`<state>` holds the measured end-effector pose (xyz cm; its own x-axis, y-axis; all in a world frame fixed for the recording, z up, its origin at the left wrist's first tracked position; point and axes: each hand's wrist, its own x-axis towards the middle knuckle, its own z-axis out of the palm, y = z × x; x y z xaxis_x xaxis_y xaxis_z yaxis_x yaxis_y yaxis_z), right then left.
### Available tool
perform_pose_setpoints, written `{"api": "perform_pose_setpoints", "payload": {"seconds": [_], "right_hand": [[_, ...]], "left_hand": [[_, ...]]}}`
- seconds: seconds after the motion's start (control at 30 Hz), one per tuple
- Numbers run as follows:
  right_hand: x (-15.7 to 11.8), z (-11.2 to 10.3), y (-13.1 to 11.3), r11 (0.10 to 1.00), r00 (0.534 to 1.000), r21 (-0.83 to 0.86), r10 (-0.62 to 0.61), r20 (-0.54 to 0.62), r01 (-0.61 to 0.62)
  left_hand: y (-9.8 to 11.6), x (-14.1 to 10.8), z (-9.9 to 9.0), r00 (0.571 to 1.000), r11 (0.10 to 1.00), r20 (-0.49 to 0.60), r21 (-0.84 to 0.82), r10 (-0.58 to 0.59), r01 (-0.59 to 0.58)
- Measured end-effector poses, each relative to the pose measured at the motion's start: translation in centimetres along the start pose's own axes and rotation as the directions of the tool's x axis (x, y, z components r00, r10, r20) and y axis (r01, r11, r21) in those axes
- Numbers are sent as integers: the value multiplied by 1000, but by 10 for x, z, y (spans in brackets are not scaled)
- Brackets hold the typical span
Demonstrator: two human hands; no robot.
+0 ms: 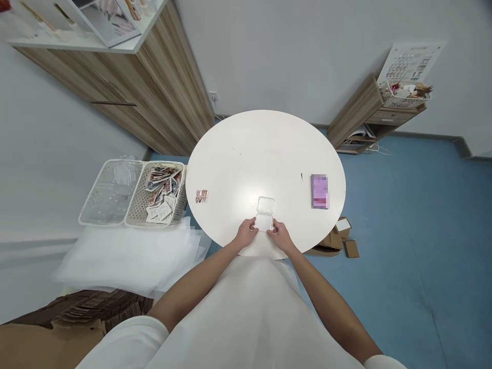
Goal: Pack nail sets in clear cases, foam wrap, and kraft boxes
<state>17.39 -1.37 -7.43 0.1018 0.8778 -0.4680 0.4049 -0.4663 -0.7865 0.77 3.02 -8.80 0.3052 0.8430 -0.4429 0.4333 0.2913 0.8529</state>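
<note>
A small clear plastic case [265,206] lies on the white oval table [265,148] close to its front edge, its lid swung back away from me. My left hand [246,233] grips the near half by its left side, fingers and thumb closed on the rim. On the opposite side my right hand [280,236] pinches the same half. Nothing can be made out inside the case. A small set of pinkish press-on nails [202,196] lies at the table's left. Toward the right edge sits a purple box [320,191], its face blurred.
Left of the table, a white perforated basket [132,215] holds cards and clear plastic packs, above stacked translucent sheets [126,256]. Brown cardboard boxes [330,243] lie on the floor at right. A wooden cabinet [169,77] and small shelf [361,113] stand behind.
</note>
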Motion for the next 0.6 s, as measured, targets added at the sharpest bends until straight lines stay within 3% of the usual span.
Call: {"api": "perform_pose_setpoints", "payload": {"seconds": [0.23,0.37,0.6], "right_hand": [[-7,4,8,991,993,97,96,-74,-89],[-9,6,8,978,990,171,132,-57,-120],[2,-4,-7,985,996,163,72,-44,-64]], "left_hand": [[-3,-9,3,996,995,-43,-62,-76,73],[-5,-9,8,993,990,-38,-91,-109,106],[8,0,11,990,990,-81,-88,-115,108]]}}
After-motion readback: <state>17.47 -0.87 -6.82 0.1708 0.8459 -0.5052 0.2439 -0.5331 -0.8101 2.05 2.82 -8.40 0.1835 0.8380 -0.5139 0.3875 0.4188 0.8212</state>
